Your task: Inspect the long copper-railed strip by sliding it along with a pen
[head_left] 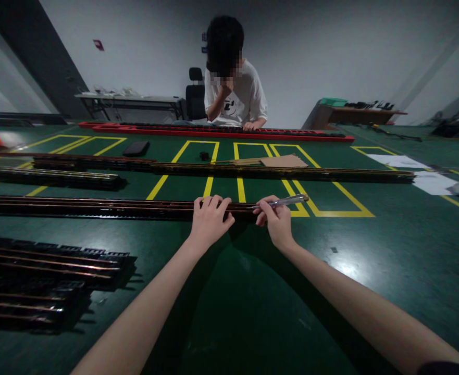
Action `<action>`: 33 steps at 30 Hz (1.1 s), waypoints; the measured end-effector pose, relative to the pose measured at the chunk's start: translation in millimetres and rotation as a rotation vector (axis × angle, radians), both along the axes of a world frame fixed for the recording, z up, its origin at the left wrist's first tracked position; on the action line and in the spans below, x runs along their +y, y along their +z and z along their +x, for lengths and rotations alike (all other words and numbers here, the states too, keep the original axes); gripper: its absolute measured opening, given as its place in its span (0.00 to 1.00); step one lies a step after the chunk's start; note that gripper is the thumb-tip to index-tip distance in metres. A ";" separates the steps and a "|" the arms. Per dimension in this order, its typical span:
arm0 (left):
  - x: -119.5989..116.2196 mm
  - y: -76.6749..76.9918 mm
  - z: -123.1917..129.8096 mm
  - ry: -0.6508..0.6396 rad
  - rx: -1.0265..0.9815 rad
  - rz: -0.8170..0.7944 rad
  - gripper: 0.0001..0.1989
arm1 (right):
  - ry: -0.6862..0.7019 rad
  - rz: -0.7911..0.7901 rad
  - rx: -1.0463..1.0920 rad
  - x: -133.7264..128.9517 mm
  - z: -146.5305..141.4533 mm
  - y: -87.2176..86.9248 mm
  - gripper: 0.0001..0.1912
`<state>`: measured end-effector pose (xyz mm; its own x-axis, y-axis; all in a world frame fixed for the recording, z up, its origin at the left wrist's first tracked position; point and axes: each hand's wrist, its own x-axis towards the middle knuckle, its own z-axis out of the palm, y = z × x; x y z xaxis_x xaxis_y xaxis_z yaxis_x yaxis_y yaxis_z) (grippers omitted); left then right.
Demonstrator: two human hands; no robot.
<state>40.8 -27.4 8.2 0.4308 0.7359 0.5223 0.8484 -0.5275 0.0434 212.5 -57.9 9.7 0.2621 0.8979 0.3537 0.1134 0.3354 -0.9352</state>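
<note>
A long black rail with copper strips (96,204) runs across the green table in front of me. My left hand (210,221) grips the rail near its right end, fingers curled over the far edge and thumb at the near side. My right hand (276,221) is closed around a slim screwdriver with a clear handle (289,200). The tool lies nearly level, its thin tip pointing left at the rail's right end. Whether the tip touches a strip is too small to tell.
Behind the rail lies another long rail bundle (292,172), with brown cardboard (286,161) beyond it. More black rail pieces (49,260) lie at the near left. Paper sheets (434,182) are at the right. Across the table, a person (237,99) sits at a red rail (311,136).
</note>
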 end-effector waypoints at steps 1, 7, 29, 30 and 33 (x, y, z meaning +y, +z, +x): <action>0.0 -0.1 0.2 -0.003 -0.003 -0.001 0.15 | 0.002 0.002 0.002 -0.2 -0.1 0.1 0.09; 0.0 0.0 0.7 -0.008 -0.019 -0.004 0.14 | 0.012 0.011 0.000 -1.6 -0.2 1.0 0.10; 0.1 -1.0 0.8 -0.007 0.010 0.006 0.17 | -0.070 0.018 0.037 -2.3 -0.9 1.5 0.07; 0.3 -1.2 0.6 -0.009 0.006 0.005 0.17 | -0.078 0.022 0.041 -2.2 -0.5 1.3 0.08; 0.9 -2.0 0.3 -0.009 -0.001 0.001 0.17 | -0.099 0.032 0.066 -1.9 0.5 1.1 0.08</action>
<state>41.1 -26.5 6.2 0.4366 0.7314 0.5238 0.8437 -0.5351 0.0439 213.0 -59.8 10.8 0.3729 0.8548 0.3610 0.0858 0.3556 -0.9307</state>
